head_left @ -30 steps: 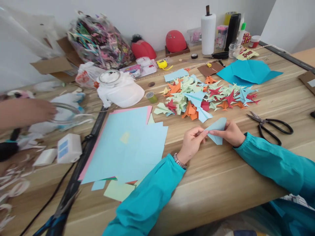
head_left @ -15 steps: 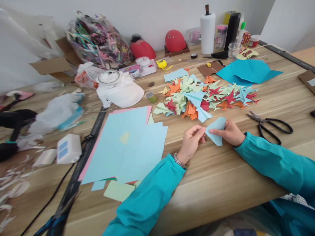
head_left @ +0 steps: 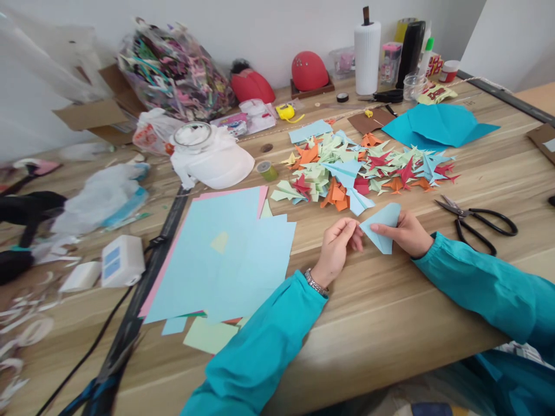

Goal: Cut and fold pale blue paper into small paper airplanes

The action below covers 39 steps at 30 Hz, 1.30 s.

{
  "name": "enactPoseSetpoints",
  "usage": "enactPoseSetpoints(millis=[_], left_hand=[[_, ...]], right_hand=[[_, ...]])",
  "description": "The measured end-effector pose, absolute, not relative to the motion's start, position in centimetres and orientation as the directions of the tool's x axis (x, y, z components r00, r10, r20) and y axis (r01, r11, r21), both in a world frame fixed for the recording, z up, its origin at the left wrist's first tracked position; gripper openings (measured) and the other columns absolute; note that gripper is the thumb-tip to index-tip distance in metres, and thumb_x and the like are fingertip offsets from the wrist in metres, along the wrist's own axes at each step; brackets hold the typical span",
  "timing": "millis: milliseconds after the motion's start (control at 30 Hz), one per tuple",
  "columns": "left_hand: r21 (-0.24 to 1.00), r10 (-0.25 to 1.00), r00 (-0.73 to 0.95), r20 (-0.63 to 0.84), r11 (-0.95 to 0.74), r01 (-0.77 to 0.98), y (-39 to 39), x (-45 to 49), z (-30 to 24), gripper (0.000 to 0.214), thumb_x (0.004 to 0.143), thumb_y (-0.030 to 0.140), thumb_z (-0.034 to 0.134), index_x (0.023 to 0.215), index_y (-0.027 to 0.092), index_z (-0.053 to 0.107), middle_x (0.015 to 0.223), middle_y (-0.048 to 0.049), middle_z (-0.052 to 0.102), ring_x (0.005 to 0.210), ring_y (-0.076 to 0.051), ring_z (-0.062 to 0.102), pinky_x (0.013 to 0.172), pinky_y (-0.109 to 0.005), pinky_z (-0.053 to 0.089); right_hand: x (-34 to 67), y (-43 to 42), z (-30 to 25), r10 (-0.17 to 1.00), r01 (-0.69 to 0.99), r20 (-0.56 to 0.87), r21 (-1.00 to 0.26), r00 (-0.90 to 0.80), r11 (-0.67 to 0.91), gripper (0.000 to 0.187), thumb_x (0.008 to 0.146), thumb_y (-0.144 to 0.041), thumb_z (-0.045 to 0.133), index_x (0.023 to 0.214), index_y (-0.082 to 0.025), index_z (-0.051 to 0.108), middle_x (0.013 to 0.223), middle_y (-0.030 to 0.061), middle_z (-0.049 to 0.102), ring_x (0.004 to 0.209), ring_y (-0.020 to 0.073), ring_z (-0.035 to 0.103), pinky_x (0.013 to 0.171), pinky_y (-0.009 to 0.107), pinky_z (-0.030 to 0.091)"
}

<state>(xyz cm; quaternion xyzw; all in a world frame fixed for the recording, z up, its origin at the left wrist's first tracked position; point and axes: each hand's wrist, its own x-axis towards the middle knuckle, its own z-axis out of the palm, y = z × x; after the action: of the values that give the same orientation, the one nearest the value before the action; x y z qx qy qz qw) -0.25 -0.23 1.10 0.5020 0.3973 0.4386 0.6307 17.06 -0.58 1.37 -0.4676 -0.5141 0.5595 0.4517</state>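
Note:
A small piece of folded light-blue paper [head_left: 387, 217], pointed at its left end like a paper plane, is held just above the wooden table. My right hand [head_left: 410, 234] grips its wide end, the thumb lying across the folds. At the pointed tip, the thumb and index finger of my left hand [head_left: 338, 245] are pinched together; the very tip is hidden or just touching them. Beyond the hands lies a pile of folded paper planes [head_left: 342, 167] in green, orange, red and blue.
Large light-blue sheets [head_left: 221, 260] lie left of my hands, over pink ones. Black-handled scissors [head_left: 474, 219] rest to the right. A green thread spool [head_left: 266, 170] and a white cap [head_left: 221, 164] stand farther back. Teal paper [head_left: 437, 127] lies behind the pile.
My left fingers have slid slightly left along the paper toward its pointed tip. The right hand keeps its grip, with the paper tilted a little differently.

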Motion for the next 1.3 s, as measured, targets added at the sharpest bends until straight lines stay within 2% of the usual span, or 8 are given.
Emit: enactPoseSetpoints(millis=[133, 367, 467, 567, 700, 900, 1100, 1300], left_hand=[[0.990, 0.951, 0.304, -0.053, 0.090, -0.107, -0.29, -0.27, 1.46, 0.023, 0.076, 0.038, 0.065, 0.074, 0.016, 0.057, 0.054, 0.0038, 0.056, 0.048, -0.008, 0.051, 0.050, -0.020, 0.039], [0.987, 0.939, 0.341, -0.046, 0.096, -0.131, -0.02, -0.50, 1.21, 0.019, 0.078, 0.032, 0.064, 0.069, 0.016, 0.059, 0.058, 0.0025, 0.058, 0.048, -0.008, 0.052, 0.050, -0.021, 0.039], [0.987, 0.937, 0.349, -0.037, 0.090, -0.135, -0.21, -0.45, 1.28, 0.022, 0.080, 0.035, 0.061, 0.069, 0.016, 0.057, 0.056, 0.0026, 0.057, 0.049, -0.009, 0.053, 0.051, -0.022, 0.041], [0.997, 0.936, 0.351, -0.007, 0.032, -0.064, -0.46, -0.32, 1.59, 0.022, 0.080, 0.038, 0.061, 0.073, 0.017, 0.057, 0.058, 0.0025, 0.057, 0.053, -0.010, 0.053, 0.052, -0.022, 0.042], [1.000, 0.935, 0.354, 0.015, -0.019, 0.008, -0.49, -0.29, 1.84, 0.024, 0.079, 0.037, 0.062, 0.068, 0.016, 0.056, 0.062, 0.0024, 0.054, 0.055, -0.009, 0.049, 0.053, -0.021, 0.040], [0.999, 0.930, 0.367, -0.037, 0.036, 0.009, -0.36, -0.34, 1.73, 0.028, 0.078, 0.041, 0.062, 0.067, 0.016, 0.057, 0.060, 0.0030, 0.052, 0.054, -0.008, 0.046, 0.052, -0.021, 0.037], [0.998, 0.924, 0.377, 0.056, -0.054, -0.017, -0.51, -0.19, 1.72, 0.025, 0.073, 0.037, 0.070, 0.067, 0.015, 0.060, 0.064, 0.0009, 0.057, 0.061, -0.010, 0.048, 0.057, -0.022, 0.037], [1.000, 0.941, 0.338, -0.010, 0.018, -0.021, -0.37, -0.23, 1.77, 0.030, 0.070, 0.041, 0.072, 0.061, 0.015, 0.061, 0.060, 0.0018, 0.055, 0.057, -0.008, 0.045, 0.055, -0.022, 0.036]], right_hand=[[17.10, -0.61, 1.44, 0.983, -0.013, -0.048, -0.999, -0.179, -0.051, 0.033, 0.063, -0.045, 0.077, 0.076, -0.014, 0.073, 0.071, 0.0042, 0.072, 0.060, 0.0153, 0.062, 0.055, 0.026, 0.049], [17.10, -0.56, 1.51, 0.976, -0.035, -0.042, -0.998, -0.212, -0.051, 0.029, 0.064, -0.041, 0.077, 0.076, -0.015, 0.074, 0.072, 0.0044, 0.073, 0.060, 0.0151, 0.063, 0.054, 0.025, 0.049], [17.12, -0.60, 1.42, 0.974, -0.034, -0.022, -0.999, -0.224, -0.030, 0.026, 0.066, -0.039, 0.076, 0.074, -0.015, 0.073, 0.071, 0.0041, 0.073, 0.060, 0.0150, 0.063, 0.055, 0.026, 0.049], [17.10, -0.72, 1.44, 0.963, -0.024, -0.003, -1.000, -0.271, -0.010, 0.023, 0.067, -0.036, 0.076, 0.071, -0.014, 0.072, 0.069, 0.0032, 0.072, 0.058, 0.0141, 0.062, 0.055, 0.025, 0.049], [17.03, -0.88, 1.64, 0.945, 0.017, -0.038, -0.999, -0.326, -0.034, 0.023, 0.067, -0.036, 0.075, 0.072, -0.014, 0.072, 0.069, 0.0036, 0.072, 0.058, 0.0146, 0.062, 0.054, 0.025, 0.050], [17.04, -0.91, 1.73, 0.936, 0.050, -0.082, -0.996, -0.343, -0.069, 0.026, 0.067, -0.038, 0.075, 0.075, -0.012, 0.071, 0.070, 0.0040, 0.071, 0.060, 0.0143, 0.061, 0.056, 0.025, 0.049], [16.97, -1.07, 1.67, 0.916, 0.026, -0.070, -0.998, -0.395, -0.065, 0.026, 0.067, -0.037, 0.075, 0.064, -0.013, 0.065, 0.056, -0.0015, 0.062, 0.051, 0.0093, 0.053, 0.048, 0.022, 0.043], [16.82, -1.08, 1.72, 0.914, 0.001, -0.076, -0.997, -0.398, -0.083, 0.028, 0.065, -0.039, 0.075, 0.064, -0.014, 0.065, 0.056, -0.0014, 0.062, 0.049, 0.0099, 0.053, 0.047, 0.022, 0.043]])
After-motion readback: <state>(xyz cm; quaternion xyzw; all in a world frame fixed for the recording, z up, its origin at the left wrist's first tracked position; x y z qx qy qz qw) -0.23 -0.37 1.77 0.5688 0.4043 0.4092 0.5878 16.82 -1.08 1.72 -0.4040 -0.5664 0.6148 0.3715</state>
